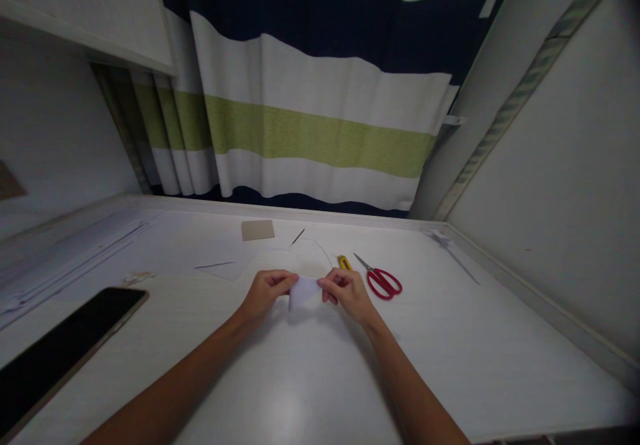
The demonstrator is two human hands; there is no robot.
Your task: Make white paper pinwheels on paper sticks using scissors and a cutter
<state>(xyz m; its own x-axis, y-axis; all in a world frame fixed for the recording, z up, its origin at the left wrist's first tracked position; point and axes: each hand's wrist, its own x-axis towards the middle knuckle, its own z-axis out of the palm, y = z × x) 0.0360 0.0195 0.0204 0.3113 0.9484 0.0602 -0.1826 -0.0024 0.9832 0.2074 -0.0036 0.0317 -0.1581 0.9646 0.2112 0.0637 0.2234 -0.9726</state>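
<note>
A small piece of white paper (303, 292) is stretched between my two hands, just above the white tabletop. My left hand (270, 290) pinches its upper left corner between thumb and fingers. At the upper right corner, my right hand (347, 290) grips the paper the same way. The sheet looks folded, with a slanting lower edge. Just beyond my right hand lies a yellow utility knife (343, 262), partly hidden by the fingers. Red-handled scissors (384, 282) rest to the right of that hand, their blades pointing away to the upper left.
A dark phone or tablet (65, 358) lies at the left. Farther back are a grey-beige card (258, 230), a thin dark pointed stick (299, 236) and white paper sheets (165, 238). A white paper piece with a thin strip (441, 238) lies at the right, before a striped curtain (320, 132).
</note>
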